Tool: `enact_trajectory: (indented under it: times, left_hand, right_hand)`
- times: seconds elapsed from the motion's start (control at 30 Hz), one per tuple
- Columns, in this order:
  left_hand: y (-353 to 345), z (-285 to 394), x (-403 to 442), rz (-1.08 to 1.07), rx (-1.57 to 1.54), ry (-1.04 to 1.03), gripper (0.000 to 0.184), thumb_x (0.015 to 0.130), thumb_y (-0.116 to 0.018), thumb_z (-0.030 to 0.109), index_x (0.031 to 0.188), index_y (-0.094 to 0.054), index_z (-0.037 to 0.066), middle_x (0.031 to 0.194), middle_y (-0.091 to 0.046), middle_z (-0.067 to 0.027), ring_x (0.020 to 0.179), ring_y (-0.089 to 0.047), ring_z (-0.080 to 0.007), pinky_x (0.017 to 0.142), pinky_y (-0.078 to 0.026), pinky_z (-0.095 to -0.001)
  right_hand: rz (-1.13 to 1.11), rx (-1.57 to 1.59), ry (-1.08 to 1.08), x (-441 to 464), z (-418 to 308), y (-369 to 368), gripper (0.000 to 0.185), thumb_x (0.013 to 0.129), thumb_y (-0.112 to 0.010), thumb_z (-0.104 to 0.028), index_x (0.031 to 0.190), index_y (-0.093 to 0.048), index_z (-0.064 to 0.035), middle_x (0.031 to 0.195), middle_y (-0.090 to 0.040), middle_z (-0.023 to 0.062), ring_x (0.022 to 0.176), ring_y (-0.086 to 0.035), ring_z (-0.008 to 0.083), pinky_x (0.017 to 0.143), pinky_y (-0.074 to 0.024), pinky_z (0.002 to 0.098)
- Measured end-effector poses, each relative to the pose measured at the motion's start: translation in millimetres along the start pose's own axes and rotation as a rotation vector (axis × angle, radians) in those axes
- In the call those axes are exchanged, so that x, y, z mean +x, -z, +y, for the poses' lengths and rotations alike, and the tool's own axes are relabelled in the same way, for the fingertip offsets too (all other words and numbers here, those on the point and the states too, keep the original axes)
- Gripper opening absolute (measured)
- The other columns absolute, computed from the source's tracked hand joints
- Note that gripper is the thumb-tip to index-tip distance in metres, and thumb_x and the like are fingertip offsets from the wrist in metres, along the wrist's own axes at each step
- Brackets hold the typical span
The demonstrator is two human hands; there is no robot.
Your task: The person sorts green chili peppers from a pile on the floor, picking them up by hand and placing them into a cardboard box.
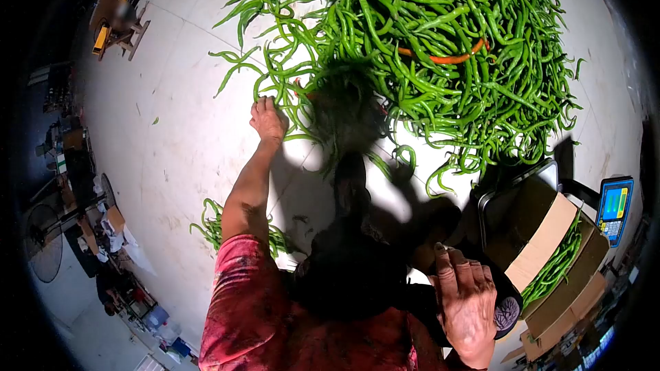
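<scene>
A large heap of long green chili peppers (pixel 426 48) covers the floor at the upper middle, with a few orange-red ones among them. My left hand (pixel 268 120) reaches to the heap's loose left edge, its bent fingers closed at the end of a green chili pepper. At the lower right, my right hand (pixel 466 299) is raised near my leg, back of the hand up. Its fingers are curled together; the palm and anything in it are hidden. My head's shadow darkens part of the heap.
A cardboard box (pixel 543 244) with green chili peppers stands at the right, by a scale display (pixel 614 211). A smaller pepper pile (pixel 211 223) lies beside my left arm. A wooden stool (pixel 120 17), a fan (pixel 45 242) and clutter line the left side.
</scene>
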State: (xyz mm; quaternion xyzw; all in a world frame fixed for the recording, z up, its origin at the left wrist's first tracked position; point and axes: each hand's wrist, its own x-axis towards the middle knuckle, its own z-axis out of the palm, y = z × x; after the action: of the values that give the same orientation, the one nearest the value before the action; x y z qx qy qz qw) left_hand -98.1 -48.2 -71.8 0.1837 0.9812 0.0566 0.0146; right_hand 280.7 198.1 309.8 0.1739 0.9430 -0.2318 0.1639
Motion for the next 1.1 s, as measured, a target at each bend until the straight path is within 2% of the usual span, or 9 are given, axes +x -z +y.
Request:
enact_trajectory:
  times: [0.13,0.23,0.3,0.37,0.53,0.63,0.7,1.0,1.1]
  left_hand:
    - [-3,-1,8,0.013,0.135,-0.140,0.034,0.071,-0.064,0.013,0.104,-0.060,0.007,0.112,-0.059,-0.0114,0.115,-0.046,-0.0335,0.090,-0.036,-0.0515]
    - [5,3,9,-0.133,0.035,-0.162,0.035,0.070,-0.063,0.012,0.104,-0.059,0.006,0.100,-0.063,-0.0142,0.103,-0.053,-0.0338,0.087,-0.039,-0.0494]
    - [16,4,4,0.014,-0.198,-0.257,0.036,0.074,-0.060,0.012,0.109,-0.057,0.003,0.081,-0.064,-0.0191,0.080,-0.062,-0.0376,0.075,-0.046,-0.0486]
    - [27,6,-6,-0.060,-0.434,-0.023,0.032,0.077,-0.058,0.012,0.108,-0.057,0.003,0.075,-0.064,-0.0204,0.070,-0.063,-0.0389,0.066,-0.049,-0.0463]
    - [111,31,-35,-0.284,-0.637,-0.151,0.014,0.086,-0.057,0.006,0.098,-0.058,0.000,0.070,-0.056,-0.0066,0.063,-0.053,-0.0126,0.060,-0.046,-0.0294]
    - [138,39,-37,-0.367,-0.894,-0.101,0.011,0.088,-0.057,0.006,0.098,-0.059,0.000,0.071,-0.057,-0.0020,0.061,-0.051,-0.0084,0.057,-0.045,-0.0249]
    - [160,47,-19,-0.559,-0.904,0.043,0.010,0.088,-0.057,0.006,0.096,-0.060,0.000,0.079,-0.062,-0.0039,0.063,-0.055,-0.0090,0.054,-0.045,-0.0240]
    - [107,79,86,-0.691,-0.902,-0.080,0.025,0.082,-0.058,0.005,0.106,-0.062,-0.002,0.081,-0.063,-0.0056,0.066,-0.063,-0.0123,0.054,-0.051,-0.0260]
    - [65,82,112,-0.327,-0.349,-0.451,0.038,0.073,-0.068,0.002,0.110,-0.063,0.006,0.092,-0.067,-0.0175,0.081,-0.067,-0.0342,0.073,-0.055,-0.0396]
  right_hand:
    - [-0.027,-0.022,0.016,5,1,-2,0.047,0.081,-0.067,-0.013,0.124,-0.055,0.0011,0.110,-0.060,0.0153,0.091,-0.059,0.0311,0.080,-0.0460,0.0422]
    - [-0.051,-0.035,0.026,8,3,-3,0.050,0.080,-0.065,-0.011,0.127,-0.054,-0.0008,0.113,-0.061,0.0166,0.092,-0.061,0.0301,0.078,-0.0474,0.0431]
    - [-0.036,-0.029,0.034,10,3,-2,0.052,0.079,-0.064,-0.010,0.129,-0.053,-0.0019,0.114,-0.061,0.0173,0.092,-0.062,0.0295,0.077,-0.0482,0.0434]
    - [0.005,-0.017,0.036,13,3,1,0.054,0.078,-0.064,-0.010,0.130,-0.053,-0.0022,0.114,-0.061,0.0177,0.091,-0.062,0.0294,0.076,-0.0485,0.0433]
    - [-0.038,-0.020,0.041,13,0,-2,0.049,0.079,-0.067,-0.011,0.125,-0.054,-0.0006,0.112,-0.060,0.0170,0.093,-0.060,0.0312,0.079,-0.0471,0.0436]
    - [-0.037,-0.002,0.039,18,-8,7,0.047,0.079,-0.068,-0.012,0.123,-0.055,0.0000,0.111,-0.060,0.0167,0.093,-0.059,0.0322,0.080,-0.0464,0.0440]
    - [-0.038,-0.001,0.034,20,-12,9,0.047,0.079,-0.068,-0.012,0.123,-0.055,-0.0003,0.111,-0.060,0.0166,0.093,-0.059,0.0323,0.080,-0.0464,0.0439]
    - [-0.001,0.007,0.029,20,1,-2,0.053,0.076,-0.064,-0.009,0.128,-0.055,-0.0029,0.115,-0.059,0.0170,0.093,-0.061,0.0281,0.076,-0.0488,0.0423]
    - [-0.017,-0.001,0.028,24,2,-1,0.052,0.076,-0.062,-0.009,0.128,-0.055,-0.0026,0.115,-0.059,0.0176,0.093,-0.061,0.0282,0.077,-0.0489,0.0423]
